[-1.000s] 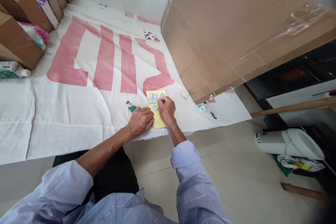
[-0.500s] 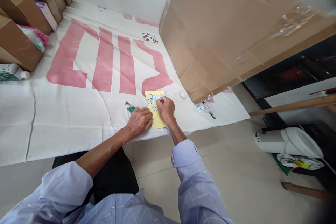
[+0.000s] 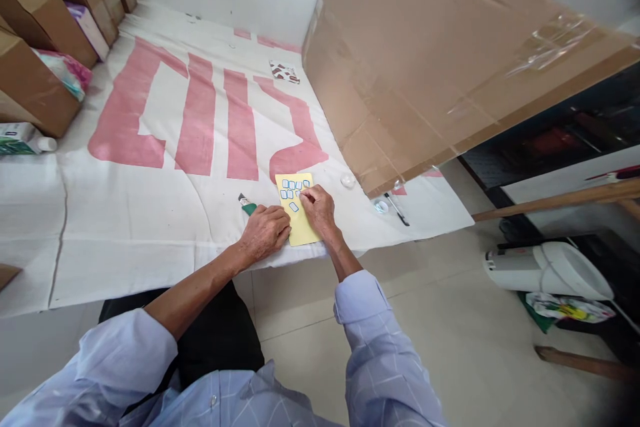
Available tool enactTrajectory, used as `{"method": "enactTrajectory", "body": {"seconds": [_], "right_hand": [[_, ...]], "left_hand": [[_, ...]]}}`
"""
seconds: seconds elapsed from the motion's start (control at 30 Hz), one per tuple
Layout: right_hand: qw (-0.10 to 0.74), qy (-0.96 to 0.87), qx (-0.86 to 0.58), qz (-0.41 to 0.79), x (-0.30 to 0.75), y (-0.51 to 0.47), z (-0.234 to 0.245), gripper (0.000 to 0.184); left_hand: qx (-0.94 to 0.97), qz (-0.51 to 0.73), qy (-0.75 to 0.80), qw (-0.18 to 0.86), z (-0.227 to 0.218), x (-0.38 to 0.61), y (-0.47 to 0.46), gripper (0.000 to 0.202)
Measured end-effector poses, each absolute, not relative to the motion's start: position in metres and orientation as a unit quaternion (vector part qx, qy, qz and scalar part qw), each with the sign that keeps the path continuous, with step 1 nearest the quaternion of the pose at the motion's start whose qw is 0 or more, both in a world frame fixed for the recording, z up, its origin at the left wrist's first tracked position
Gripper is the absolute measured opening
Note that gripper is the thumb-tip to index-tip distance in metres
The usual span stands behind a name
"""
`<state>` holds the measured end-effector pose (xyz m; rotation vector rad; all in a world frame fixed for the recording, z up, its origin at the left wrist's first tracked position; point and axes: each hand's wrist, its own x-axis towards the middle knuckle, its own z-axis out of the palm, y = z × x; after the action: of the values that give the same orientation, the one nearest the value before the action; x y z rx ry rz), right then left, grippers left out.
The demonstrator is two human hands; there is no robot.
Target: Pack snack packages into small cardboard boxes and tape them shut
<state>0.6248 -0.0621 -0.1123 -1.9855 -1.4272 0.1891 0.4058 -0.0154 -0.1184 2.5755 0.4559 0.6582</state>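
A yellow card (image 3: pixel 301 231) lies near the front edge of the cloth-covered table. Several small white shapes with blue outlines (image 3: pixel 293 207) show on its upper part. My left hand (image 3: pixel 267 230) is closed, its curled fingers at the card's left edge; the thumb is hidden. Just beyond its knuckles a utility knife (image 3: pixel 247 205) with a green handle sticks out, the handle's rear end out of sight. Over the card's right side, my right hand (image 3: pixel 319 208) is closed in a pinch, with a small pale blue-edged piece at the fingertips, partly covered.
A big cardboard sheet (image 3: pixel 425 80) stands on the table's right. Beside its lower corner are a black pen (image 3: pixel 397 210), a small round lid (image 3: pixel 381 206) and a clear lump (image 3: pixel 347 180). Cardboard boxes (image 3: pixel 35 73) and a carton (image 3: pixel 23 138) line the left; a bucket (image 3: pixel 547 271) stands lower right.
My right hand has shifted slightly right, its fingers a little lower on the card. My left hand stays at the card's edge. A brown corner has appeared at the far left edge.
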Motion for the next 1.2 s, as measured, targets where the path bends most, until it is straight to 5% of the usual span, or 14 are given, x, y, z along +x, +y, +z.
{"method": "enactTrajectory", "body": {"seconds": [0.17, 0.47, 0.83, 1.2], "right_hand": [[0.305, -0.55, -0.776, 0.052, 0.622, -0.061, -0.114, 0.022], [0.404, -0.526, -0.748, 0.008, 0.634, -0.089, -0.129, 0.022], [0.269, -0.518, -0.812, 0.004, 0.64, -0.068, -0.124, 0.044], [0.177, -0.516, -0.838, 0.004, 0.631, -0.061, -0.114, 0.041]], "left_hand": [[0.932, 0.238, 0.166, 0.217, -0.119, 0.406, -0.016, 0.022], [0.931, 0.249, 0.159, 0.215, -0.119, 0.407, -0.016, 0.021], [0.933, 0.245, 0.158, 0.212, -0.118, 0.406, -0.015, 0.021], [0.933, 0.24, 0.16, 0.217, -0.119, 0.406, -0.015, 0.022]]}}
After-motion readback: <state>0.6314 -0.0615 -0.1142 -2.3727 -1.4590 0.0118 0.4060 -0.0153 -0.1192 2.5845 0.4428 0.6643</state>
